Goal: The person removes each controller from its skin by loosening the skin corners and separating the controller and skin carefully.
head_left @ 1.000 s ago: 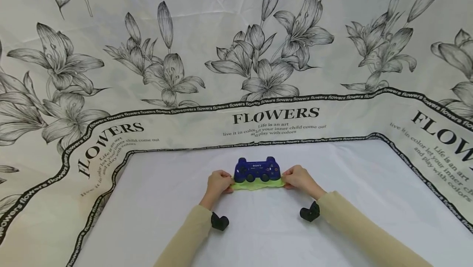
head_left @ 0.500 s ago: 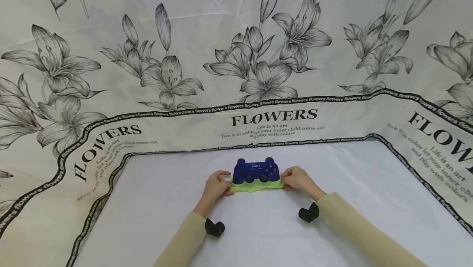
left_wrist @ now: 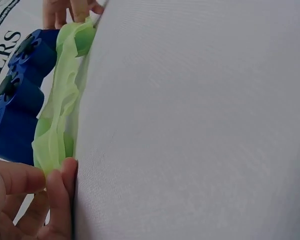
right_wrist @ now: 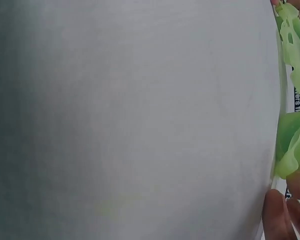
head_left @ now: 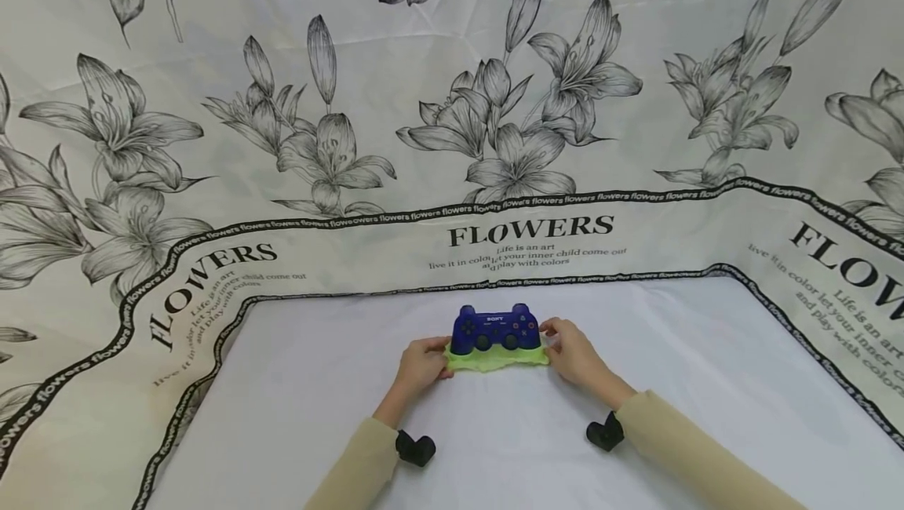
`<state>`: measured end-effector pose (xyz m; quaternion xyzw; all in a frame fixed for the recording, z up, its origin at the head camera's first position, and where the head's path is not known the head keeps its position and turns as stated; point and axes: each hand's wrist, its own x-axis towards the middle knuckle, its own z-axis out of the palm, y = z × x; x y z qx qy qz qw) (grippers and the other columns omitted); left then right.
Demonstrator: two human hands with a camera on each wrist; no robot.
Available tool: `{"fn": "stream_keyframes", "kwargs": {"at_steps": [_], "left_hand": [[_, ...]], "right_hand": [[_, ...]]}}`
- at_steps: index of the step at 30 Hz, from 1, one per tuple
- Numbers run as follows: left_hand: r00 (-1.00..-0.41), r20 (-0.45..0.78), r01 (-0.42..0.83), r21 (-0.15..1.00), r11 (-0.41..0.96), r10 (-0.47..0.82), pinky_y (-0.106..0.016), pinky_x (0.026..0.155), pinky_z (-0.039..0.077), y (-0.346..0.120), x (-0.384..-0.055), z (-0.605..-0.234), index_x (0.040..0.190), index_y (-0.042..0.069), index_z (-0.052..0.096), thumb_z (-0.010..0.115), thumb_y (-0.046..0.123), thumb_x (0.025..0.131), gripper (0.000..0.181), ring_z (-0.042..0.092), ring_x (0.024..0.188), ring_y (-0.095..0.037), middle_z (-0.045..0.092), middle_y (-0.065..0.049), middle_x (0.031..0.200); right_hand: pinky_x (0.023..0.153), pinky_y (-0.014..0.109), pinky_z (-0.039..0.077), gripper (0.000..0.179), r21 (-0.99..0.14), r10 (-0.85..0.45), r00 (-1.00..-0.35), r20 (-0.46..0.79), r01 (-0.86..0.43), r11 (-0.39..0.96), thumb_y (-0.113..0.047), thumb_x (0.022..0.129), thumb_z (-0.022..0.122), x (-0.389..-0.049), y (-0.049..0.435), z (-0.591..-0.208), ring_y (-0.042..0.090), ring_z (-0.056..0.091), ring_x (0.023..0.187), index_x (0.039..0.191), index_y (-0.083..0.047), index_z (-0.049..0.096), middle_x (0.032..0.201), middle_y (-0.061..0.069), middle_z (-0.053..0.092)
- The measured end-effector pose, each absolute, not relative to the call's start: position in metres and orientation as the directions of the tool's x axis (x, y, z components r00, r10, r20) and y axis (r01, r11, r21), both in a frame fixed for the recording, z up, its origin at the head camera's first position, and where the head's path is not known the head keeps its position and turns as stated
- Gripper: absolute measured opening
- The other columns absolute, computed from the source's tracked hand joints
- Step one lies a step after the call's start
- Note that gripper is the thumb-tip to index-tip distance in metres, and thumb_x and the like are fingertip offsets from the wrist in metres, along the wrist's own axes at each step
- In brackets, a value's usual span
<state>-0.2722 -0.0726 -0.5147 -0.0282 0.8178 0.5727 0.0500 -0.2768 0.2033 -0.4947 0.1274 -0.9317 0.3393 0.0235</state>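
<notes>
A dark blue Sony game controller [head_left: 494, 326] stands tilted up near the far edge of the table, face towards me. Around its lower edge and grips lies a thin, soft lime-green silicone cover [head_left: 497, 359], wavy along its free rim. My left hand [head_left: 421, 367] pinches the cover's left end between thumb and fingers. At the other end my right hand [head_left: 577, 353] holds the cover's right corner, fingers bent beside the controller. In the left wrist view the cover [left_wrist: 62, 95] stretches between both hands. Holes show in the cover [right_wrist: 295, 125] in the right wrist view.
White cloth covers the table [head_left: 508, 439]. Behind it hangs a floral curtain [head_left: 353, 102] with a printed border. A black wrist mount [head_left: 415, 448] sits at the left sleeve and another wrist mount [head_left: 605, 431] at the right.
My right hand has shifted its fingers at the cover's right end, with the index finger now raised beside the controller. The left hand still holds its end. The head view has tilted slightly.
</notes>
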Motion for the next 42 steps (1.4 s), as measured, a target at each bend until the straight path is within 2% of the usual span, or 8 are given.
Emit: {"fn": "stream_keyframes", "kwargs": {"at_steps": [2, 5, 17, 22, 28, 31, 38, 42], "left_hand": [[-0.995, -0.097, -0.082, 0.933, 0.35, 0.027, -0.015, 0.052, 0.05, -0.073, -0.27, -0.515, 0.123, 0.006, 0.066, 0.053, -0.003, 0.08, 0.045, 0.06, 0.054, -0.004, 0.065, -0.02, 0.116], [-0.996, -0.083, -0.068, 0.937, 0.342, 0.031, -0.014, 0.052, 0.049, -0.072, -0.268, -0.514, 0.123, 0.007, 0.066, 0.053, -0.002, 0.079, 0.047, 0.06, 0.054, -0.004, 0.065, -0.02, 0.117], [-0.997, 0.081, 0.075, 0.957, 0.28, -0.012, -0.021, 0.053, 0.056, -0.067, -0.263, -0.52, 0.115, 0.003, 0.064, 0.057, -0.006, 0.08, 0.037, 0.064, 0.055, -0.008, 0.068, -0.021, 0.104], [-0.995, 0.083, 0.069, 0.966, 0.25, -0.048, -0.022, 0.054, 0.056, -0.064, -0.261, -0.52, 0.113, -0.001, 0.066, 0.057, -0.006, 0.079, 0.035, 0.065, 0.056, -0.01, 0.068, -0.023, 0.106], [-0.991, 0.078, 0.047, 0.963, 0.264, -0.107, -0.023, 0.053, 0.056, -0.061, -0.261, -0.52, 0.113, -0.001, 0.067, 0.057, -0.004, 0.079, 0.035, 0.065, 0.055, -0.011, 0.069, -0.023, 0.103], [-0.989, 0.065, 0.027, 0.963, 0.268, -0.133, -0.023, 0.052, 0.056, -0.061, -0.26, -0.52, 0.111, 0.0, 0.068, 0.058, -0.003, 0.079, 0.034, 0.064, 0.052, -0.01, 0.071, -0.02, 0.097], [-0.979, 0.037, -0.019, 0.964, 0.267, -0.202, -0.021, 0.047, 0.052, -0.059, -0.259, -0.513, 0.105, 0.003, 0.072, 0.063, 0.006, 0.08, 0.027, 0.061, 0.046, -0.009, 0.073, -0.012, 0.077], [-0.977, 0.024, -0.033, 0.965, 0.259, -0.212, -0.019, 0.045, 0.049, -0.06, -0.259, -0.511, 0.103, 0.004, 0.074, 0.064, 0.009, 0.08, 0.025, 0.061, 0.044, -0.009, 0.072, -0.009, 0.073]], "right_hand": [[0.078, 0.041, 0.055, 0.03, -0.627, -0.214, -0.962, 0.171, -0.274, 0.729, 0.007, 0.084, 0.061, -0.277, 0.205, -0.498, 0.027, 0.063, 0.089, 0.114, 0.005, 0.057, 0.109, 0.022, 0.062], [0.084, 0.044, 0.054, 0.027, -0.636, -0.235, -0.951, 0.203, -0.311, 0.707, 0.008, 0.084, 0.061, -0.276, 0.206, -0.499, 0.032, 0.065, 0.094, 0.111, 0.005, 0.06, 0.107, 0.021, 0.066], [0.086, 0.042, 0.056, 0.032, -0.74, -0.247, -0.949, 0.197, -0.309, 0.598, 0.008, 0.086, 0.056, -0.276, 0.209, -0.503, 0.037, 0.063, 0.104, 0.118, 0.008, 0.06, 0.115, 0.024, 0.064], [0.087, 0.041, 0.055, 0.032, -0.751, -0.224, -0.954, 0.202, -0.297, 0.59, 0.006, 0.087, 0.056, -0.271, 0.211, -0.505, 0.037, 0.064, 0.105, 0.119, 0.009, 0.06, 0.116, 0.025, 0.065], [0.081, 0.022, 0.055, 0.031, -0.818, -0.179, -0.97, 0.161, -0.233, 0.526, -0.001, 0.094, 0.053, -0.267, 0.209, -0.507, 0.034, 0.064, 0.108, 0.123, 0.009, 0.059, 0.118, 0.025, 0.065], [0.076, 0.018, 0.054, 0.032, -0.845, -0.188, -0.97, 0.155, -0.229, 0.482, -0.003, 0.095, 0.053, -0.264, 0.209, -0.507, 0.032, 0.066, 0.104, 0.124, 0.011, 0.057, 0.117, 0.026, 0.065], [0.077, 0.027, 0.058, 0.039, -0.905, -0.244, -0.957, 0.156, -0.238, 0.353, -0.009, 0.098, 0.053, -0.262, 0.211, -0.5, 0.036, 0.066, 0.102, 0.128, 0.016, 0.05, 0.122, 0.033, 0.059], [0.075, 0.028, 0.059, 0.039, -0.907, -0.24, -0.963, 0.125, -0.209, 0.365, -0.011, 0.098, 0.054, -0.261, 0.21, -0.497, 0.035, 0.067, 0.1, 0.126, 0.016, 0.051, 0.122, 0.033, 0.058]]}}
